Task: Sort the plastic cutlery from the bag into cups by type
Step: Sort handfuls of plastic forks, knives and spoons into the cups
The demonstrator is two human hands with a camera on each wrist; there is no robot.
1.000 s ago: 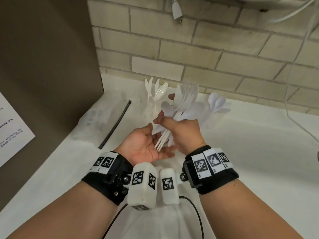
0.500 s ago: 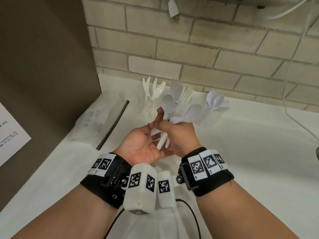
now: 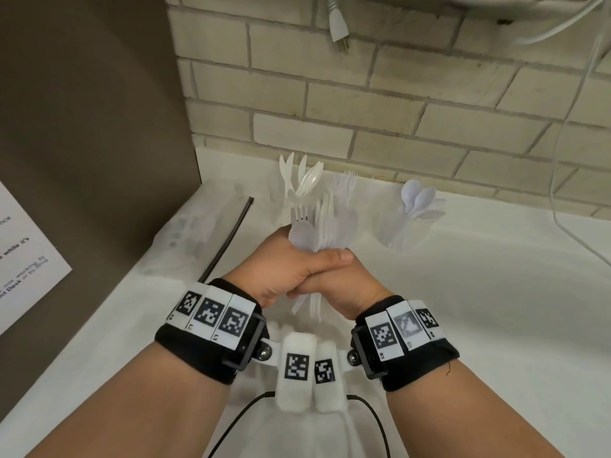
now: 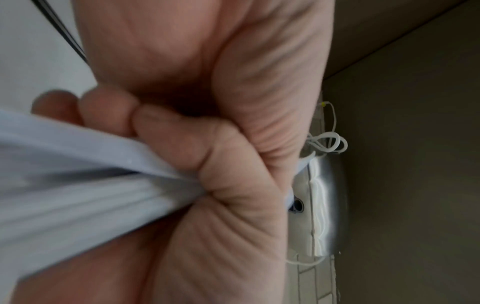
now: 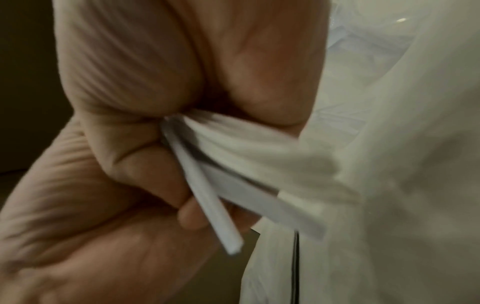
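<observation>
A bundle of white plastic cutlery (image 3: 319,223) stands upright between both hands, spoon and fork heads up, handle ends (image 3: 307,305) poking out below. My left hand (image 3: 294,259) grips the bundle, its thumb lying across the front. Beside it, my right hand (image 3: 342,287) is curled round the same handles. The left wrist view shows curled fingers (image 4: 166,131) closed on the white handles (image 4: 78,185). The right wrist view shows fingers (image 5: 140,156) wrapped round the handles (image 5: 207,195). Three clear cups stand behind: knives (image 3: 297,183), forks (image 3: 345,185), spoons (image 3: 415,203).
A clear bag (image 3: 190,233) with a black zip strip (image 3: 228,241) lies flat at the left on the white counter (image 3: 496,292). A brown panel (image 3: 82,127) stands on the left, a brick wall (image 3: 363,110) behind. White cables (image 3: 562,176) hang at the right.
My left hand, earlier open palm-up under the handles, has closed round the bundle. Both hands have come together and the cutlery now stands more upright.
</observation>
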